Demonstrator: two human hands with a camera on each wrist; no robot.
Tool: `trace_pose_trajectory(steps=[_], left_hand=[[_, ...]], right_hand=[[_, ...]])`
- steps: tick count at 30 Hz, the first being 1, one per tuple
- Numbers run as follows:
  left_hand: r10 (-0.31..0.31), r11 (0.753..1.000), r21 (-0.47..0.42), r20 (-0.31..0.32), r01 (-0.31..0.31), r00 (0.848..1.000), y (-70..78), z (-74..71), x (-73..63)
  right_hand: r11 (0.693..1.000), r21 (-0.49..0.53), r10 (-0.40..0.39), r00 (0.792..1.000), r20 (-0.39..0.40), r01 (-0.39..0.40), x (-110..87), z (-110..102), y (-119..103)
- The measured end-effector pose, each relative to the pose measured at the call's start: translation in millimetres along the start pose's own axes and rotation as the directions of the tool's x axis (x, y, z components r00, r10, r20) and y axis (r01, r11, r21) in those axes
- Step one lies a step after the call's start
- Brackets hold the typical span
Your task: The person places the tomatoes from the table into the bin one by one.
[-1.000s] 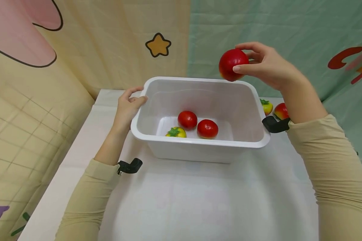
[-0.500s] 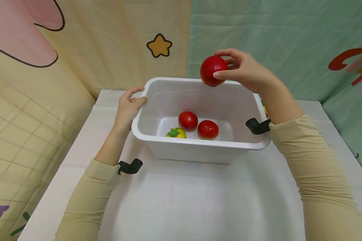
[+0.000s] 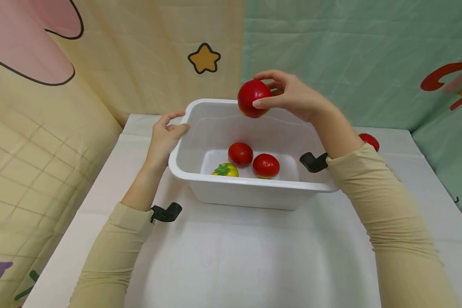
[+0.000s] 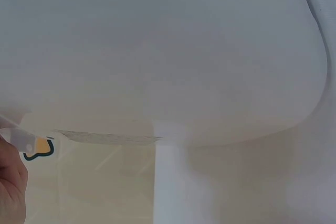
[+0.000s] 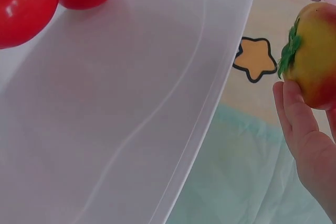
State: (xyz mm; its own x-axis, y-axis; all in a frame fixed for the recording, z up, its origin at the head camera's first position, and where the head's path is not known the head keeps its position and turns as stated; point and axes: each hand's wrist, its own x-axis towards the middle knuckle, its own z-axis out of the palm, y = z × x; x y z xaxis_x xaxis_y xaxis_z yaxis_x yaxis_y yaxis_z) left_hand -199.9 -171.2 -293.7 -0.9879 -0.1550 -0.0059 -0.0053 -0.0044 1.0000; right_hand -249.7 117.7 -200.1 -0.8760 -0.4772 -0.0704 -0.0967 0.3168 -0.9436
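Note:
My right hand [image 3: 298, 96] holds a red tomato [image 3: 250, 96] between thumb and fingers, above the far rim of a white plastic bin [image 3: 246, 196]. In the right wrist view the same tomato [image 5: 319, 56] shows a yellow-red underside and a green leafy calyx. My left hand [image 3: 164, 139] grips the bin's left rim, thumb over the edge and fingers along the outside. Inside the bin lie two red tomatoes, one at the middle [image 3: 240, 154] and one to its right [image 3: 266, 166], beside a yellow tomato [image 3: 226, 170] with a green top, partly hidden by the front rim.
Another red tomato [image 3: 370, 141] lies on the table right of the bin, partly hidden by my right forearm. A white cloth [image 3: 231, 256] covers the table. Printed curtains [image 3: 323, 38] hang close behind and at both sides.
My right hand has carried the red tomato leftward and slightly down, from the bin's far right corner to over the middle of its far rim. The left hand keeps its place.

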Motion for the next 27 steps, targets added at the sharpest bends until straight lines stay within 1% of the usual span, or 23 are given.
trace_pose_trajectory(steps=[9,14,21,27], left_hand=[[0.005,1.0,-0.021,0.0,-0.005,1.0,-0.8,1.1,-0.4],[0.016,1.0,-0.01,0.0,-0.016,1.0,0.3,-0.6,-0.2],[0.012,1.0,-0.016,-0.003,-0.012,1.0,0.6,-1.8,1.2],[0.022,1.0,-0.007,-0.013,-0.022,1.0,0.1,-1.8,0.7]], right_hand=[[0.999,-0.036,0.002,0.998,0.055,0.0,13.7,14.8,3.7],[0.999,-0.05,-0.007,0.996,0.089,0.012,20.1,20.8,6.6],[0.996,-0.089,0.014,0.992,0.124,-0.003,28.2,31.4,6.2],[0.995,-0.103,-0.001,0.987,0.158,0.017,35.8,40.7,5.1]])
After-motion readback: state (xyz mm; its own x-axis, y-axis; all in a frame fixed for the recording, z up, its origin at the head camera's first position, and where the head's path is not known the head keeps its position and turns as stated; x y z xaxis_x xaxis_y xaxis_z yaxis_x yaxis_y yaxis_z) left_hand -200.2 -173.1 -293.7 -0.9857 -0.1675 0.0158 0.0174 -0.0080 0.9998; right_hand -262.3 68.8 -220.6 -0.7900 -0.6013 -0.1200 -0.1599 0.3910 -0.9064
